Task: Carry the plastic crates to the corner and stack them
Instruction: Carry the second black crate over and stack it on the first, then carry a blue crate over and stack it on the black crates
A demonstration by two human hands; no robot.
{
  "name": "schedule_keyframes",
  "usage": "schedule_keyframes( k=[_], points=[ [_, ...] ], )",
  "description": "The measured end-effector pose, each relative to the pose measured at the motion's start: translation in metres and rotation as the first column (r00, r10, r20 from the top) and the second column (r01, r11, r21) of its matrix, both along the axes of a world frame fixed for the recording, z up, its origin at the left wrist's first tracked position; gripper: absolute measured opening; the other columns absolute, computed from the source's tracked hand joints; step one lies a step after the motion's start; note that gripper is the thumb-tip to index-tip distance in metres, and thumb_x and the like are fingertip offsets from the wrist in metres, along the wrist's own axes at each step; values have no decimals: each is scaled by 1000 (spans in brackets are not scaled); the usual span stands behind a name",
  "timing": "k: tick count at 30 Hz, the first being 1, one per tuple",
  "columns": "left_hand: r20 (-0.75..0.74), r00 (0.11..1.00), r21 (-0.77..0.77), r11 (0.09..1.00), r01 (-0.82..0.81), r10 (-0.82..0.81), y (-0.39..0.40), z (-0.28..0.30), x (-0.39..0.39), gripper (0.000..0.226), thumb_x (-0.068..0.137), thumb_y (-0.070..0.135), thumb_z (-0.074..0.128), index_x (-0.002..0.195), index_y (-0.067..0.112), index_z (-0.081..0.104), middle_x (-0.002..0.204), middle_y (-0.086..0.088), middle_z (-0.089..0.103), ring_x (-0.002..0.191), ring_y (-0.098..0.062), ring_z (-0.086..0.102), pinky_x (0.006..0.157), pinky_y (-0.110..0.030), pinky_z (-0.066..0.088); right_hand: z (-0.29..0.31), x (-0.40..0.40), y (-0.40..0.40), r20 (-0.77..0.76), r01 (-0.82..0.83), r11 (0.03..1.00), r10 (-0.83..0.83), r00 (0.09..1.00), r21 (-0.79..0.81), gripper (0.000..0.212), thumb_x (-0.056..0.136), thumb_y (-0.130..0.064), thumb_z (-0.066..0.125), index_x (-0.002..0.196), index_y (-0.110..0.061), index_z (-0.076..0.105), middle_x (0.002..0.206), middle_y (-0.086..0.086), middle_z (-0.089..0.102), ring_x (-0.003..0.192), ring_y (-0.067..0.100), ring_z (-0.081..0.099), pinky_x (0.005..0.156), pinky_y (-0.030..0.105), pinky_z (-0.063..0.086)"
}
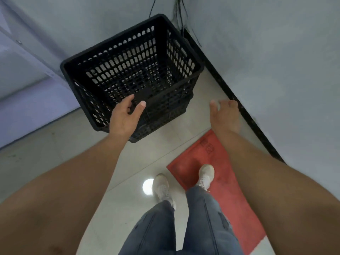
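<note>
- The black plastic crates (132, 70) are seen ahead of both hands, in the corner where two grey walls meet; more than one appears to be nested, judging by the doubled lower rims, though the count cannot be told through the lattice.
- The left hand (125, 116) is spread loosely in front of the near wall of the stack, fingers relaxed, nothing gripped; whether the fingertips touch the plastic cannot be told.
- The right hand (225, 115) is held apart from the stack on its right side, fingers loose, nothing held, and is somewhat blurred.
- The stack sits slightly askew to the walls, so it would best be squared with flat palms on opposite sides.
- A red mat (219, 173) lies beneath the right hand, where footing should be watched.
</note>
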State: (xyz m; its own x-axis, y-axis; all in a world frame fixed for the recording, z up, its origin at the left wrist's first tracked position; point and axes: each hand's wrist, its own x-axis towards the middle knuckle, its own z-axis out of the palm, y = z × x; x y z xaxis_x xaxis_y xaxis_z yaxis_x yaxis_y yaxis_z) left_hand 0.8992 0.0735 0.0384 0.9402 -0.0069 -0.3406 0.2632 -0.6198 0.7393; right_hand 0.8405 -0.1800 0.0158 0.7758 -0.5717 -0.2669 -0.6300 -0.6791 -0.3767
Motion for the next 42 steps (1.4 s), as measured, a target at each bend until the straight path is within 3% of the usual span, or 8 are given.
schedule_keyframes(
  k=[7, 12, 19, 24, 32, 37, 42],
  points=[
    [-50, 978, -63, 978, 199, -202, -53, 2, -63, 54, 90, 45, 53, 138, 21, 47, 135, -9, 52, 120, -21, 51, 104, -33, 39, 29, -109, -15, 52, 261, 965, -261, 964, 7, 52, 98, -45, 35, 127, -6, 56, 135, 15, 47, 119, 32, 51, 102, 44, 39],
    [-90, 939, -134, 938, 319, -332, -95, 18, -135, 55, 88, 40, 59, 138, 18, 47, 133, -9, 54, 119, -18, 52, 101, -26, 38, 43, -200, -18, 38, 413, 910, -414, 910, 31, 55, 97, -48, 35, 133, -9, 52, 137, 12, 46, 122, 31, 49, 103, 47, 39],
    [-67, 839, -111, 839, 532, -540, -134, 34, -263, 51, 89, 39, 58, 134, 17, 50, 119, -4, 59, 97, -10, 51, 86, -19, 35, 60, -362, -12, 63, 607, 792, -611, 789, 65, 49, 96, -44, 40, 132, -13, 52, 136, 9, 46, 121, 30, 51, 99, 42, 40],
    [-46, 716, -141, 715, 685, -696, -154, 49, -361, 46, 93, 41, 51, 133, 18, 51, 114, 2, 56, 106, -13, 53, 90, -23, 36, 74, -494, -2, 89, 759, 646, -763, 640, 81, 49, 97, -46, 37, 132, -15, 51, 136, 8, 46, 121, 28, 50, 99, 39, 39],
    [66, 465, -194, 445, 874, -883, -201, 79, -514, 42, 96, 35, 47, 132, 13, 53, 130, -4, 58, 108, -6, 48, 89, -14, 31, 106, -674, 10, 174, 942, 330, -933, 315, 65, 46, 97, -44, 36, 125, -15, 57, 128, 9, 52, 113, 26, 54, 95, 38, 41],
    [94, 305, -231, 278, 932, -948, -235, 89, -590, 43, 96, 38, 46, 131, 14, 54, 129, -1, 57, 110, -7, 49, 94, -20, 33, 116, -754, 14, 206, 983, 174, -966, 157, 65, 48, 97, -45, 34, 128, -16, 55, 129, 7, 51, 112, 24, 54, 96, 41, 43],
    [95, 204, -236, 177, 956, -974, -278, 93, -641, 41, 96, 40, 45, 129, 17, 55, 123, 1, 60, 104, -15, 56, 86, -25, 40, 109, -805, 0, 187, 997, 31, -982, 17, 77, 44, 98, -44, 33, 121, -15, 59, 122, 9, 52, 100, 25, 56, 81, 35, 41]
  ],
)
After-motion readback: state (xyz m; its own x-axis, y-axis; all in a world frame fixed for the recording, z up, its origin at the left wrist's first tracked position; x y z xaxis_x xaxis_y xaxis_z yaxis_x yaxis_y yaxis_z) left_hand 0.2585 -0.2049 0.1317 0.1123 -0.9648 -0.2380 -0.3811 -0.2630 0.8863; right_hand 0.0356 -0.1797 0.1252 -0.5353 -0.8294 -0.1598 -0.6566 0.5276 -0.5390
